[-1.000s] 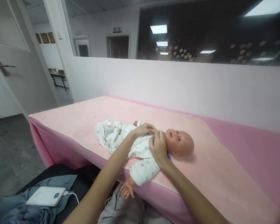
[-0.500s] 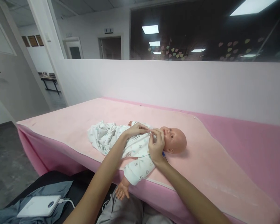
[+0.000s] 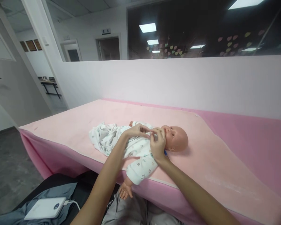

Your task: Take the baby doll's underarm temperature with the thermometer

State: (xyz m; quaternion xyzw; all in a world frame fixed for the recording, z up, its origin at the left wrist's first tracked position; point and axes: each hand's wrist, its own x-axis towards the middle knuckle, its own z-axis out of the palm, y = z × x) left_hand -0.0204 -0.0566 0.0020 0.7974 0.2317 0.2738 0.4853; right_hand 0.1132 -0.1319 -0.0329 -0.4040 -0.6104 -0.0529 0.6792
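Note:
A baby doll [image 3: 179, 139] lies on its back on the table, head to the right. It wears a white printed baby shirt [image 3: 138, 147], with bunched white cloth around its legs. My left hand [image 3: 138, 130] is over the doll's chest, thumb and fingers curved into a pinch at the shirt's upper front. Close against it, just below the doll's chin, my right hand [image 3: 158, 143] pinches the shirt near the collar. The fingertips of both hands nearly meet, and the exact bit of cloth between them is hidden. The doll's near arm [image 3: 125, 188] hangs over the table edge.
A pale pink mat [image 3: 213, 165] covers the table over a darker pink cloth [image 3: 248, 134]. A low white wall with a window stands behind. A white power bank [image 3: 45, 207] with a cable rests on grey cloth at lower left.
My left thumb and fingers have bowed farther apart behind their tips, making a rounder gap. Both hands stay at the shirt's upper front. The view has shifted slightly.

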